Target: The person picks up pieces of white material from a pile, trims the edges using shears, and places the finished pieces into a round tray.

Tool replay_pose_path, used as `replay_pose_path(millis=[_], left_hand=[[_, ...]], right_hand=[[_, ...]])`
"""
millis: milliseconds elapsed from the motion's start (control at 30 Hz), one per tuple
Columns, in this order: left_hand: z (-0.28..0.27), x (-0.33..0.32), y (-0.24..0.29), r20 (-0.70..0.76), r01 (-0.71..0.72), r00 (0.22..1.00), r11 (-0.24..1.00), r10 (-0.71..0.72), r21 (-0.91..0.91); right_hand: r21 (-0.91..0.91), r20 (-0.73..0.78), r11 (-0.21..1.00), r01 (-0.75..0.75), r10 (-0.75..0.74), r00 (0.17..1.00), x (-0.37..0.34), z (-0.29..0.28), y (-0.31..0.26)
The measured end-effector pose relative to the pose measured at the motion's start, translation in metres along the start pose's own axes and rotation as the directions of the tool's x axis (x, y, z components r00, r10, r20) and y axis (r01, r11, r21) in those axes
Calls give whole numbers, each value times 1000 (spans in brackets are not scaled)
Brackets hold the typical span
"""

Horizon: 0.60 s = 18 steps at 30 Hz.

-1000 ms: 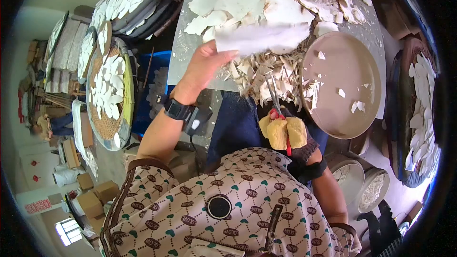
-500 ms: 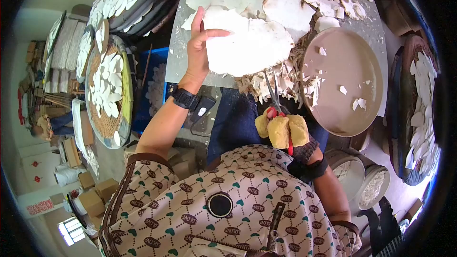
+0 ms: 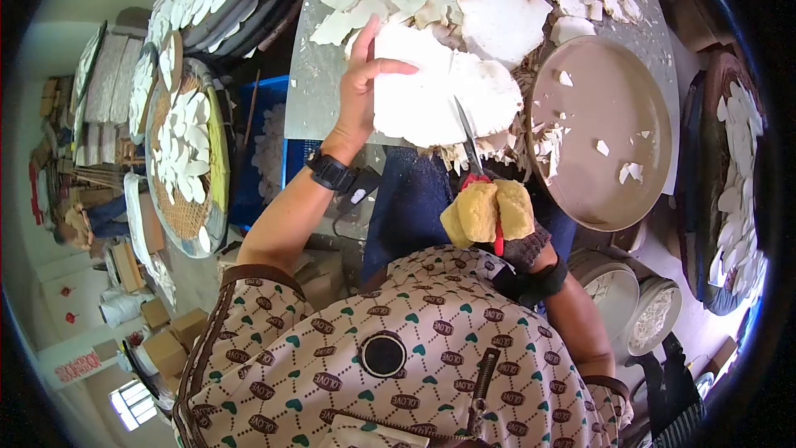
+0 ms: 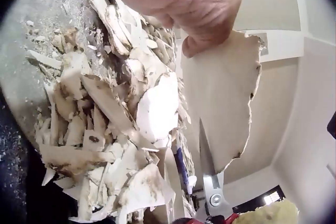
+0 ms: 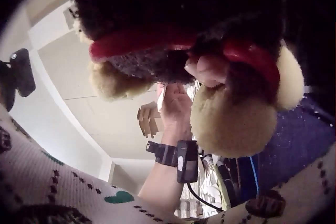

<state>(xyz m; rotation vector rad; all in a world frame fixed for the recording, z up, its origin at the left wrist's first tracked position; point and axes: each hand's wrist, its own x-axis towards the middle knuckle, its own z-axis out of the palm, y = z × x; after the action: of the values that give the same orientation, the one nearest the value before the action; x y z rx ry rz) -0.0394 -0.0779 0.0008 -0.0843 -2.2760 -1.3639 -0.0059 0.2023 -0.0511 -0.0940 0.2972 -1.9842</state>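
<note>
A large white flat piece with an uneven edge (image 3: 414, 99) is pinched by the left hand (image 3: 359, 95) at its left side, thumb over the top face. In the left wrist view the left hand (image 4: 189, 3) grips the sheet's (image 4: 226, 87) upper part. The right hand (image 3: 518, 236), in a dark glove with yellow foam pads, holds red-handled scissors (image 3: 470, 149); one blade lies over the sheet's face. Through the left wrist view the scissors' (image 4: 210, 176) blade overlaps the sheet's lower part. Red handles circle the gloved right fingers (image 5: 205, 71) in the right wrist view.
Broken white pieces (image 4: 105, 145) heap on the grey table (image 3: 319, 108) below and beyond the sheet. A round brown tray (image 3: 605, 124) with a few chips stands right. Woven trays (image 3: 178, 199) and a blue crate (image 3: 255, 199) are left; buckets (image 3: 655, 323) stand lower right.
The left hand turned the sheet from nearly edge-on to face-up and shifted it slightly right. The scissors now overlap the sheet, with the right hand slightly higher in the head view.
</note>
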Motion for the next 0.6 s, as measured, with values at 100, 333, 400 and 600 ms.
replay_pose_path(millis=[100,333,400,600], left_hand=[[-1,1,-2,10,11,1000,1000,-11,8],[5,-4,-10,51,4,999,999,-6,49],[8,-6,-7,37,29,999,999,-28,-17],[7,-3,-11,-30,18,999,998,-16,57]], right_hand=[[-222,-49,975,-9,-2,999,0,-2,1],[-310,-160,949,-51,1,987,6,0,-2],[-142,-84,990,-14,2,996,6,-10,3],[-535,-110,845,2,-72,991,8,-4,-2]])
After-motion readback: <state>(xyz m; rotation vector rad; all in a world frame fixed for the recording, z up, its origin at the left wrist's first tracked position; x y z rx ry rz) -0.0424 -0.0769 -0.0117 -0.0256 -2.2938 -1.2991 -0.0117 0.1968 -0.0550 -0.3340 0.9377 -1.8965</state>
